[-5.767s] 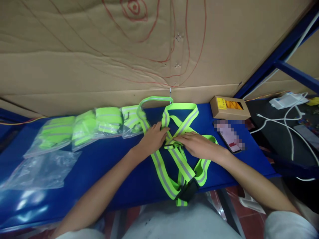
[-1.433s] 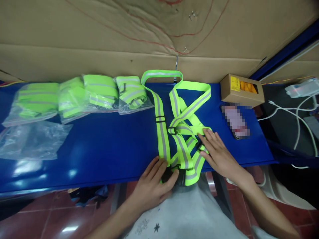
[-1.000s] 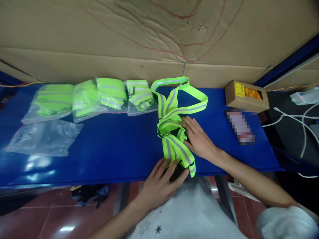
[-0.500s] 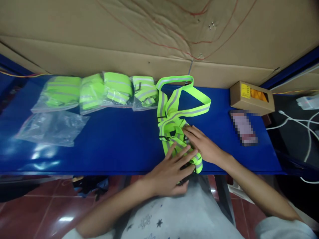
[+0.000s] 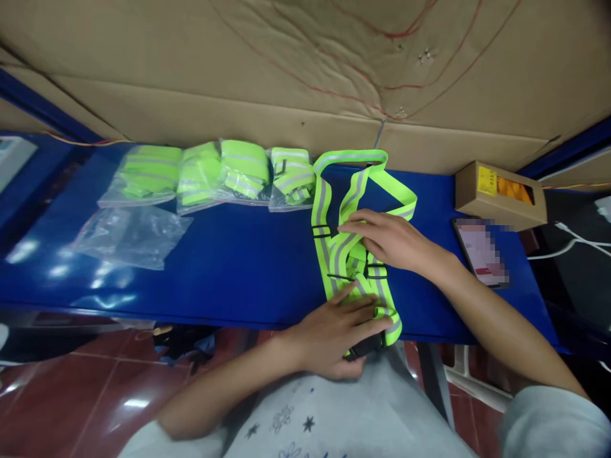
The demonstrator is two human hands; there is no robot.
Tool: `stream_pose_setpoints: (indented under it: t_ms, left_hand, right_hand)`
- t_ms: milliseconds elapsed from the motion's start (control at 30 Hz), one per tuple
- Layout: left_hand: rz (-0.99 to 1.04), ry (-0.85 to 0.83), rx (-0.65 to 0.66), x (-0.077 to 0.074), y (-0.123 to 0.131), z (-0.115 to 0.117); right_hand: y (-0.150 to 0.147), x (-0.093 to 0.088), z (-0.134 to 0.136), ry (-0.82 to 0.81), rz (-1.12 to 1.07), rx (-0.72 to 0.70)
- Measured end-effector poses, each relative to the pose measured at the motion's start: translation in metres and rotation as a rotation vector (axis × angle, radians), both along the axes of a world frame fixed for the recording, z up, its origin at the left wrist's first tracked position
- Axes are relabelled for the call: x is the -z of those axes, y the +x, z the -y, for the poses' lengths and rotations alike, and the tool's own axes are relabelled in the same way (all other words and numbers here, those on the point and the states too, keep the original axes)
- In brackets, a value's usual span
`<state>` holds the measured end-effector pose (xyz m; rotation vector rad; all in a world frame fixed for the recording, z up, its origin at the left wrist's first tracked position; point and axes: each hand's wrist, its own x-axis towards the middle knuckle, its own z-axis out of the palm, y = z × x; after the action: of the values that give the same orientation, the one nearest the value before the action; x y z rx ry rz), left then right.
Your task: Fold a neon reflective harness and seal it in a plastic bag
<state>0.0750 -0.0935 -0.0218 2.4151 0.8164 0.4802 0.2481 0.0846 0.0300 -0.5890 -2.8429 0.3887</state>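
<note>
A neon-yellow reflective vest point(image 5: 321, 216) of straps with grey stripes and black slider buckles lies loosely spread near the table's front edge. Its upper straps form open loops toward the back wall. My left hand point(image 5: 329, 337) lies on its lower end, fingers apart over the straps, with a black buckle point(image 5: 366, 346) by the thumb. Higher up, my right hand point(image 5: 394, 238) has its fingers closed round a strap in the middle of the vest. The hands cover part of the straps.
Several bagged neon vests point(image 5: 153, 168) line the back of the blue table point(image 5: 238, 267). A flat clear bag point(image 5: 131, 235) lies before them. On the right are a cardboard box point(image 5: 501, 194), a phone point(image 5: 482, 251) and white cables point(image 5: 582, 238). A cardboard wall point(image 5: 238, 114) rises behind.
My right hand has moved up along the vest and now grasps a middle strap. The vest's lower straps lie more spread out. My left hand stays on the lower end. The view has shifted slightly.
</note>
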Motion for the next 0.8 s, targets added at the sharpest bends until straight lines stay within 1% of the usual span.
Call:
stream_pose_setpoints:
  t_ms: [100,200,233,333,400,433,467,533,600,667,700,733,800]
  left_hand:
    - [0.012,-0.01,0.003,-0.001,-0.001,-0.001]
    - [0.008,-0.009,0.007,-0.002,-0.001,-0.001]
    - [0.006,-0.007,0.005,-0.002,-0.001,-0.001]
    - [0.0,-0.005,0.002,-0.001,-0.001,0.001]
    - [-0.004,-0.004,0.003,0.0,-0.001,0.001]
    - [-0.004,-0.001,0.001,0.0,-0.001,0.001]
    - [0.0,0.003,-0.001,0.0,-0.001,0.001]
    - [0.02,0.013,0.0,0.0,-0.001,0.001]
    - [0.04,0.015,0.015,0.0,-0.002,0.0]
    - [0.049,0.009,0.031,0.0,-0.003,-0.001]
    - [0.049,0.004,0.035,0.0,-0.003,-0.001]
    - [0.047,0.0,0.037,-0.001,-0.003,-0.001]
    - [0.049,-0.005,0.038,-0.001,-0.003,-0.002]
  right_hand:
    - [-0.005,-0.004,-0.001,-0.151,0.041,-0.034]
    - [-0.004,-0.003,-0.002,-0.2,0.058,-0.013]
    - [-0.003,-0.003,-0.003,-0.22,0.057,-0.025]
    - [0.0,-0.008,-0.002,-0.323,0.066,-0.143]
    - [0.0,-0.012,0.001,-0.349,0.081,-0.179]
    - [0.0,-0.013,0.001,-0.314,0.092,-0.152]
    - [-0.001,-0.014,0.001,-0.244,0.103,-0.098]
    - [-0.002,-0.011,-0.005,-0.03,0.11,0.032]
    - [-0.003,-0.004,-0.018,0.211,0.092,0.121]
    - [-0.004,0.007,-0.037,0.39,0.051,0.152]
    - [-0.004,0.014,-0.046,0.44,0.041,0.164]
    - [-0.006,0.02,-0.054,0.457,0.052,0.183]
    - [-0.009,0.033,-0.066,0.405,0.116,0.215]
